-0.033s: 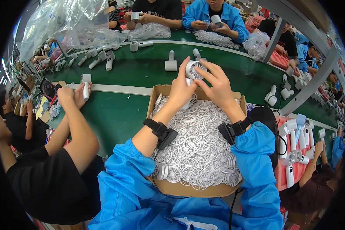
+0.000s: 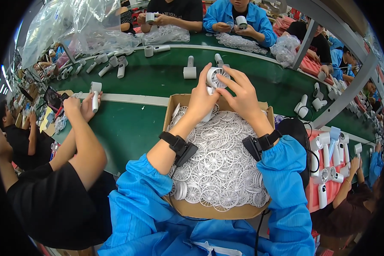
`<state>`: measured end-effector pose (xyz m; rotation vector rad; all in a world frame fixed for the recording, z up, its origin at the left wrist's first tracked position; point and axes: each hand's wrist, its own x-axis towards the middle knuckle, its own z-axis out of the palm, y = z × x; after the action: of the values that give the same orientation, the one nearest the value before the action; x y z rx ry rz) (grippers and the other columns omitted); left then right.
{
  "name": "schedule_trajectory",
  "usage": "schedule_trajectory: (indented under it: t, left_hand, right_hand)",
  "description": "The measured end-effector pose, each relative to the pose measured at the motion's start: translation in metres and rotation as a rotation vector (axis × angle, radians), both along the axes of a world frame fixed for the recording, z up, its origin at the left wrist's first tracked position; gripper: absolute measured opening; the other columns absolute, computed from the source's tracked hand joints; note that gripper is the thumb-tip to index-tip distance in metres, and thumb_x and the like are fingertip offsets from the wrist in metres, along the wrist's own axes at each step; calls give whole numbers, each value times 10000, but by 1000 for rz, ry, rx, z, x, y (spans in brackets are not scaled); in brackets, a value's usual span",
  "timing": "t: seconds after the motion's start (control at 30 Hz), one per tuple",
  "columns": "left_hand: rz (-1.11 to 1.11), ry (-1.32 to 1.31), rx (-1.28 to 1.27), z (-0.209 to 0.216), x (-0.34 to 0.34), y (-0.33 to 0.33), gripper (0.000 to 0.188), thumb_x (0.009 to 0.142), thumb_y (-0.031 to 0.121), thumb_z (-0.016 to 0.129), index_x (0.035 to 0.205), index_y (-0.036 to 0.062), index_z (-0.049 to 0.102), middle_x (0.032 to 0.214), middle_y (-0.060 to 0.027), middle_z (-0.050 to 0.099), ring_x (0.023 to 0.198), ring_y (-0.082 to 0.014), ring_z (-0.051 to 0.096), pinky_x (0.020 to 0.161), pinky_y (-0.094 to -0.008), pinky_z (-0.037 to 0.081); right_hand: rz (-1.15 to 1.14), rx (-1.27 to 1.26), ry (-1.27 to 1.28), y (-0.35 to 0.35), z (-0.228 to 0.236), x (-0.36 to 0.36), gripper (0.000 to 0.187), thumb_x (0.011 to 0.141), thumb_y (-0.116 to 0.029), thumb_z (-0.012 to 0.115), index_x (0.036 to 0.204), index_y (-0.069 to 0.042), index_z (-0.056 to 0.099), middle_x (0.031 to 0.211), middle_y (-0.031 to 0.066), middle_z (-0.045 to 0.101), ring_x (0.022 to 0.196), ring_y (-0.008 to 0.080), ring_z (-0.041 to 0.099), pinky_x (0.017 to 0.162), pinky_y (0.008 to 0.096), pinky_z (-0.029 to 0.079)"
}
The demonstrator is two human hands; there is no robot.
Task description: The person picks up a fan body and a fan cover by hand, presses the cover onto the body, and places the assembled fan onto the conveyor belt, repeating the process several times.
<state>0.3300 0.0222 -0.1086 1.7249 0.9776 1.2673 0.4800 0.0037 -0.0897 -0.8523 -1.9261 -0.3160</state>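
Above the far end of an open cardboard box (image 2: pixel 239 212), I hold a white handheld fan (image 2: pixel 210 78) in both hands. My left hand (image 2: pixel 200 100) is closed round the fan, and part of the handle shows below that hand. A round spoked grille (image 2: pixel 220 72) sits at the front of the fan head, facing right. My right hand (image 2: pixel 244 96) has its index fingertip and thumb closed against the grille and head; its other fingers are bent above. Many loose white spoked grilles (image 2: pixel 213 160) fill the box, with a small stack at its near left corner.
Two more white fans (image 2: pixel 190 72) lie on the green belt beyond my hands. A co-worker at left holds a fan (image 2: pixel 96 94); two people sit opposite. At right stand a pink tray of fans (image 2: pixel 324 194) and a slanted metal post (image 2: pixel 350 83). Black cables hang beside the box.
My hands and the fan in them stay in place. The co-worker opposite in blue has turned a fan slightly, and the left co-worker's arm has shifted a little.
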Motion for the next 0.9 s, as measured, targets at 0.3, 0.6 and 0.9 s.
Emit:
schedule_trajectory:
  t: [0.3,0.6,0.9]
  left_hand:
    - [-199,-185,-259,3,-5,-2,750,803,6,567,1447,205,237,956,-122,636,631,-191,634,566,-315,529]
    - [-328,-339,-243,7,-2,3,557,959,283,491,1458,230,248,1042,-96,586,639,-124,595,500,-230,500]
    - [-352,-443,-400,3,4,19,640,969,231,482,1491,224,111,1138,-175,539,849,-214,619,674,-312,556]
  right_hand:
    - [-54,-28,-49,8,-8,1,377,743,-118,730,1113,-81,666,1246,139,572,1097,297,569,904,372,472]
    - [631,-808,865,11,-14,-7,465,899,-169,606,1337,-119,461,1145,40,568,989,123,558,849,285,467]
    - [347,-1134,706,22,14,41,434,923,-359,551,1269,-98,544,1154,77,612,1013,204,591,847,316,479]
